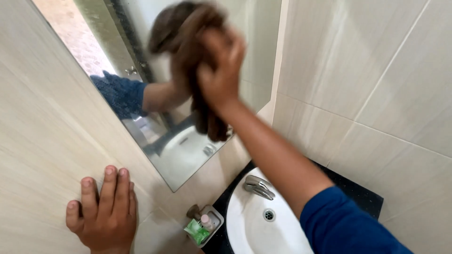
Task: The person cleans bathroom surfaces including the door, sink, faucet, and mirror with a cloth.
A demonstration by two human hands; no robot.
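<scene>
Where it is bunched against the one mirror (155, 141), the single brown cloth (197, 70) hangs in the right hand (221, 75), whose fingers are curled tight around it, though motion blurs the grip. The left hand (104, 211) lies flat and open on the tiled wall (42, 141), holding nothing. Below stand one white basin (245, 221), one metal tap (258, 186), and a small tray (215, 221) with what seem two toiletries.

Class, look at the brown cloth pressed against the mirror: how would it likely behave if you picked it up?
The brown cloth is probably floppy: its lower end hangs loose below the right hand. It seems light, since one hand holds it up against the mirror. It bunches in the grip, so it is unlikely to slip or roll.
</scene>
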